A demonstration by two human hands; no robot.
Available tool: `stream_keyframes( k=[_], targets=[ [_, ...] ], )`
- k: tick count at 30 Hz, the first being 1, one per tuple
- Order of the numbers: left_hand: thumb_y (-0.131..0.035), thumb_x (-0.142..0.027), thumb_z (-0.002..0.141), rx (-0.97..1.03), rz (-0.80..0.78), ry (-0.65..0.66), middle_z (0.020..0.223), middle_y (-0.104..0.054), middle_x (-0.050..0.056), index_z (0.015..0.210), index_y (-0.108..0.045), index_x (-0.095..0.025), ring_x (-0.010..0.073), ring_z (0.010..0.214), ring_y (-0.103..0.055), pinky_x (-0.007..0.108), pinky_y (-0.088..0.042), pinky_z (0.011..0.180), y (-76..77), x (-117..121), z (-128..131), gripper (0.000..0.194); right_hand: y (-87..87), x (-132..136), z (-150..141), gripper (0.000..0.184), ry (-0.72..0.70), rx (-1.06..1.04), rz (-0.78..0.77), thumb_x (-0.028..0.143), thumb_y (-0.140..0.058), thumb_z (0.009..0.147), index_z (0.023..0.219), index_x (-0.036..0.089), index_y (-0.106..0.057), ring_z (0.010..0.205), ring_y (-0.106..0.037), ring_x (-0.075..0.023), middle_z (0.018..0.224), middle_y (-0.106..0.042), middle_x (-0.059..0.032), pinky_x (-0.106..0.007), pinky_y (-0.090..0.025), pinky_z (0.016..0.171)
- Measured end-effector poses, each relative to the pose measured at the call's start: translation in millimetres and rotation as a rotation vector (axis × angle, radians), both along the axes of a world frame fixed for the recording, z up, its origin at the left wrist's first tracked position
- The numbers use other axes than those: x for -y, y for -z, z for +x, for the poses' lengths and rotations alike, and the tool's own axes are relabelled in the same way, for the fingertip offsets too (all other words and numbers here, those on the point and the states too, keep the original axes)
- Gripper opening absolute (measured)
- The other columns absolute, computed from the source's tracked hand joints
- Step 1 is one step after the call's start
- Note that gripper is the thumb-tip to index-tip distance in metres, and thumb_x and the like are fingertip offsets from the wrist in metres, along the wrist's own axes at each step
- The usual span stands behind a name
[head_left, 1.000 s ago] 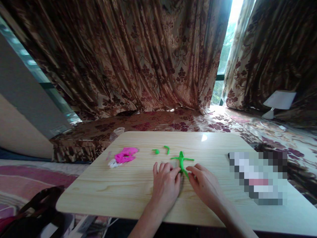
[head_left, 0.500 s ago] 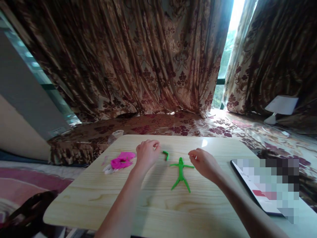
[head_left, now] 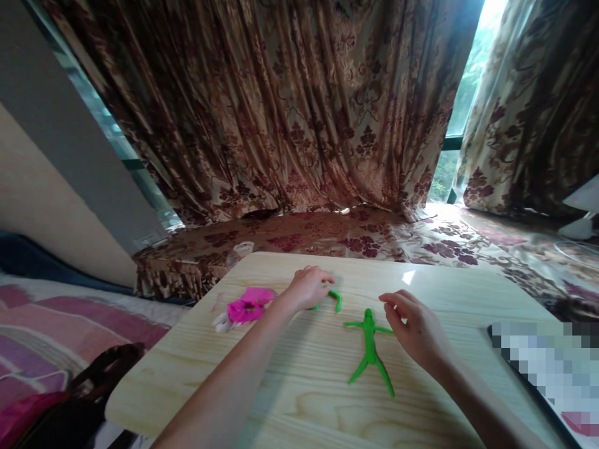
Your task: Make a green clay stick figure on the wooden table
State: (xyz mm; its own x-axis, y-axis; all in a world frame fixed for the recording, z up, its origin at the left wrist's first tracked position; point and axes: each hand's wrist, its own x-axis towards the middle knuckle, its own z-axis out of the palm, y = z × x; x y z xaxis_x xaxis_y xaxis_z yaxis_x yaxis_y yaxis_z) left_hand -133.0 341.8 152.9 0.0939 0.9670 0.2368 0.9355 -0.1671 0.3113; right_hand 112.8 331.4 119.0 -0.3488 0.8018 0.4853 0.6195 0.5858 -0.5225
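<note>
Your right hand (head_left: 416,324) hung half-open, empty, your left hand (head_left: 309,287) curled, any hold hidden, while the green figure (head_left: 369,342), likely too soft to stand, lay flat at the right hand's eight o'clock.

Both hands have been withdrawn from the legs of the green figure (head_left: 369,340), which are now uncovered. The left hand (head_left: 307,289) has been carried out beside the bent green piece (head_left: 337,300), and the right hand (head_left: 417,321) raised near one outstretched arm. The lamp (head_left: 586,196) is now cut off by the view's edge.
</note>
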Motion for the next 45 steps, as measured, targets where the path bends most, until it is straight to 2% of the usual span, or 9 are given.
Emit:
stream_keyframes(
  k=[5,9,12,16,23,32,38,41,45],
  targets=[
    [-0.060,-0.022,0.061,0.006,-0.029,0.087,0.082,-0.067,-0.001,0.075,-0.070,-0.029,0.0176,0.085,-0.057,0.025,-0.041,0.077,7.0,-6.8,11.4,0.018,0.3,-1.1,3.2,0.023,-0.004,-0.014,-0.007,0.021,-0.041,0.083,0.096,0.022,-0.060,0.060,-0.055,-0.0113,0.085,-0.059,-0.0017,-0.023,-0.042,0.056],
    [-0.054,-0.022,0.067,0.042,-0.011,0.071,0.077,-0.066,0.001,0.072,-0.068,-0.023,0.0167,0.078,-0.057,0.026,-0.041,0.076,3.1,-4.1,15.6,0.015,-5.5,0.0,4.8,0.022,-0.015,-0.094,0.010,0.021,-0.042,0.084,0.096,0.021,-0.059,0.064,-0.056,-0.0117,0.087,-0.059,-0.0030,-0.024,-0.045,0.062],
    [-0.049,-0.022,0.071,0.237,0.016,0.127,0.076,-0.066,0.001,0.076,-0.065,-0.019,0.0147,0.074,-0.058,0.024,-0.042,0.073,-6.0,5.1,29.8,0.017,-10.4,3.2,1.2,0.024,-0.062,-0.201,0.015,0.023,-0.045,0.083,0.104,0.021,-0.056,0.073,-0.058,-0.0137,0.096,-0.059,-0.0053,-0.026,-0.047,0.066],
    [-0.047,-0.024,0.075,0.548,-0.033,0.240,0.076,-0.065,0.001,0.078,-0.062,-0.016,0.0137,0.074,-0.058,0.024,-0.043,0.071,-11.4,21.8,56.7,0.018,-10.7,7.2,-5.9,0.044,-0.162,-0.266,0.010,0.025,-0.056,0.076,0.118,0.024,-0.047,0.083,-0.058,-0.0166,0.109,-0.055,-0.0071,-0.031,-0.049,0.071],
    [-0.047,-0.031,0.079,0.807,-0.240,0.268,0.079,-0.066,0.003,0.085,-0.064,-0.014,0.0136,0.072,-0.058,0.023,-0.044,0.066,1.8,30.0,66.8,0.025,-8.6,5.3,-4.4,0.026,-0.222,-0.250,0.006,0.015,-0.048,0.080,0.104,0.021,-0.057,0.075,-0.057,-0.0133,0.086,-0.059,-0.0032,-0.025,-0.048,0.068],
    [-0.043,-0.022,0.076,0.511,-0.006,0.135,0.077,-0.066,0.000,0.079,-0.064,-0.018,0.0139,0.075,-0.058,0.024,-0.042,0.072,4.0,22.8,46.8,0.021,-2.1,-1.2,1.6,0.025,-0.130,-0.105,0.014,0.013,-0.042,0.083,0.094,0.020,-0.063,0.082,-0.057,-0.0164,0.091,-0.059,-0.0056,-0.027,-0.045,0.074],
    [-0.047,-0.021,0.075,0.049,0.122,-0.002,0.077,-0.064,0.003,0.074,-0.065,-0.022,0.0183,0.081,-0.054,0.029,-0.039,0.075,20.8,15.8,31.5,0.018,5.5,-1.0,0.1,0.023,-0.108,-0.012,-0.014,0.012,-0.044,0.082,0.091,0.020,-0.063,0.081,-0.057,-0.0158,0.087,-0.060,-0.0042,-0.027,-0.043,0.075],
    [-0.048,-0.023,0.076,-0.080,0.112,0.001,0.080,-0.062,0.004,0.076,-0.066,-0.023,0.0199,0.084,-0.052,0.032,-0.038,0.077,24.0,18.7,31.6,0.018,8.0,-0.9,-0.8,0.021,-0.098,0.023,-0.019,0.014,-0.046,0.082,0.091,0.020,-0.063,0.082,-0.056,-0.0165,0.087,-0.059,-0.0039,-0.028,-0.042,0.075],
    [-0.050,-0.026,0.077,-0.092,0.207,0.035,0.090,-0.059,0.005,0.088,-0.065,-0.023,0.0207,0.093,-0.048,0.035,-0.034,0.085,19.4,24.5,41.3,0.019,9.6,-1.3,-2.2,0.019,-0.091,0.049,-0.015,0.020,-0.050,0.081,0.097,0.021,-0.061,0.084,-0.055,-0.0177,0.088,-0.059,-0.0037,-0.029,-0.042,0.077]
  ],
)
